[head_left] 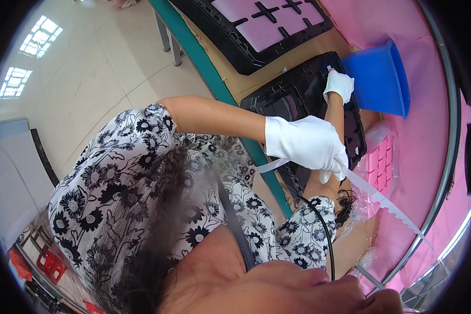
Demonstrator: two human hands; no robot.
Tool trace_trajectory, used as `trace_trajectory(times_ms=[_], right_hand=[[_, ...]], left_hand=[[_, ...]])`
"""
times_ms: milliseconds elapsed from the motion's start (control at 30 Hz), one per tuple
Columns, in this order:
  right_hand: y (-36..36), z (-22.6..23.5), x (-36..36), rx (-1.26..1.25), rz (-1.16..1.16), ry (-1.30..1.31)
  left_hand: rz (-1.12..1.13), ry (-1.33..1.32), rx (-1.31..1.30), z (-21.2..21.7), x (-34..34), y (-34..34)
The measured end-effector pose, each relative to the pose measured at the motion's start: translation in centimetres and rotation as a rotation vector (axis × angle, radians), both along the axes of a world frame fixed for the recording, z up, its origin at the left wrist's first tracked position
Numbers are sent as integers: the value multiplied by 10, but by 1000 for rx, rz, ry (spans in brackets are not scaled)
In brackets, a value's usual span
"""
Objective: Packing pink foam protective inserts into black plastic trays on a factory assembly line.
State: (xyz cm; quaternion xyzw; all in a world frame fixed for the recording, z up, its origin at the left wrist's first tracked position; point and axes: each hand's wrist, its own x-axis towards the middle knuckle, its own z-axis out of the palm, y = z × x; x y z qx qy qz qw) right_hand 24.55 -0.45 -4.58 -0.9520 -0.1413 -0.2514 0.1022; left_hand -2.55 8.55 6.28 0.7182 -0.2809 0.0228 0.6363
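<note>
My left hand, in a white glove, is closed with its fingertips pinched on a long thin white strip. The strip has a toothed edge, and its free length slants down to the right; another piece of it shows behind the wrist. My right hand, also gloved in white, rests at the far right part of a black moulded plastic panel. Its fingers look curled together, and a small pale spot shows at their tip; what they hold is too small to make out. My left hand passes above my right forearm.
A blue bin stands beside the panel. Farther back are stacked black frames with pink sheets. Pink pieces in clear plastic lie at the right. A black cable hangs near my right sleeve. The table has a green edge.
</note>
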Motion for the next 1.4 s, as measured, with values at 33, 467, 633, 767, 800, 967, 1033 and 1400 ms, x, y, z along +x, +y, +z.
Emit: trace_trajectory(times_ms=[33, 467, 633, 767, 800, 967, 1033, 1400], right_hand=[[-2, 1, -2, 22, 21, -25], [-116, 111, -220, 1244, 470, 361], [-122, 116, -244, 1285, 520, 276], [-120, 119, -242, 1382, 493, 234], [-120, 119, -242, 1383, 497, 235], [-126, 117, -236, 1462, 368, 193], [-126, 118, -238, 1477, 316, 181], [-134, 121, -258, 1628, 185, 250]], left_hand=[[-23, 44, -8, 1, 0, 0], [-141, 303, -165, -6, 25, -18], [-119, 336, -168, -21, 35, -28], [-125, 313, -148, -29, 41, -30], [-122, 311, -146, -30, 41, -30], [-76, 312, -98, -30, 40, -32], [-68, 307, -80, -28, 40, -32], [160, -17, 183, -41, 45, -47]])
